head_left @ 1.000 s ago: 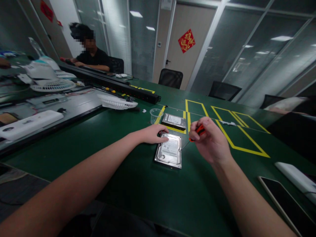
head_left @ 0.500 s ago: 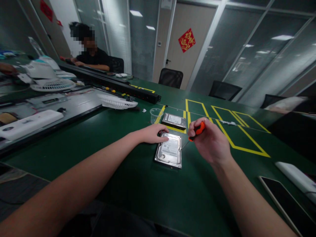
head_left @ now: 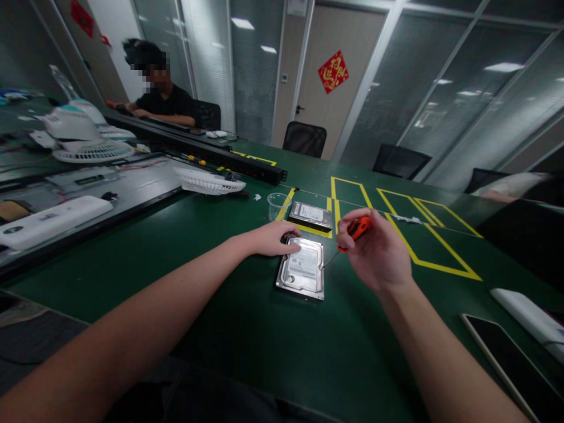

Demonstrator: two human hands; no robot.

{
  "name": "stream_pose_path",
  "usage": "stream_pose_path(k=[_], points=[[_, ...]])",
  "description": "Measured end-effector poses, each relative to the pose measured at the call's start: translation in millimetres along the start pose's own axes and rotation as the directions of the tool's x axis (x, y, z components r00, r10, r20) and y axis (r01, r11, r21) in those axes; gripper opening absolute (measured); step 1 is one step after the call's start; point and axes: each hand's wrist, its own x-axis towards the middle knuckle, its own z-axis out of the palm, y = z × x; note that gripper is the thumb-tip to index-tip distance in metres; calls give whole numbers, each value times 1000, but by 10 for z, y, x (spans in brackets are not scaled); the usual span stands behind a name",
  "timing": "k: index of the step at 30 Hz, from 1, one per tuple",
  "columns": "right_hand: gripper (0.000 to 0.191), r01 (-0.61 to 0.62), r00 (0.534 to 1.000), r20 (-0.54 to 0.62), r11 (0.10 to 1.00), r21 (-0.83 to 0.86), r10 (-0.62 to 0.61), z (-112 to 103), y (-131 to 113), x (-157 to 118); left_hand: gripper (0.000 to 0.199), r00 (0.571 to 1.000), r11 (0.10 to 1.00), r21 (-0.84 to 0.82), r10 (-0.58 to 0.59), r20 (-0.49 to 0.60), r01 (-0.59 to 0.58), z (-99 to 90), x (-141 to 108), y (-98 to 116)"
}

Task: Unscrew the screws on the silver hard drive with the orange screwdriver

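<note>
A silver hard drive (head_left: 304, 271) lies label side up on the green table (head_left: 247, 329). My left hand (head_left: 275, 239) grips its upper left part, the thumb on top and the fingers around the far edge. In my right hand (head_left: 374, 249) is a red and black screwdriver (head_left: 360, 228), its thin shaft slanting down to the drive's right edge. Just behind lies a second hard drive (head_left: 311, 215), inside yellow tape. A clear plastic cup (head_left: 278, 207) stands left of that second drive.
A white fan grille (head_left: 209, 182), a long black power strip (head_left: 247, 164) and a grey panel (head_left: 145, 182) lie to the left. A phone (head_left: 506, 358) and a white device (head_left: 529, 314) are at the right. A person (head_left: 163, 103) sits across the table.
The screwdriver's handle has turned slightly in my right hand, and the fingers have shifted a little. My left hand and both drives stay where they were.
</note>
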Motion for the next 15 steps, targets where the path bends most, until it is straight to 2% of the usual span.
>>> stream_pose_path(k=[2,10,15], points=[[36,-2,1000,-12,1000,12,2,-15,2,11,49,1000,1000,1,-4,-5,4,5,1,-7],[16,-21,1000,3,999,-41,21,28,-22,-28,45,1000,1000,4,21,-8,-21,5,2,5],[14,-30,1000,0,998,-52,30,39,-9,-32,47,1000,1000,9,17,-10,-17,2,2,5]])
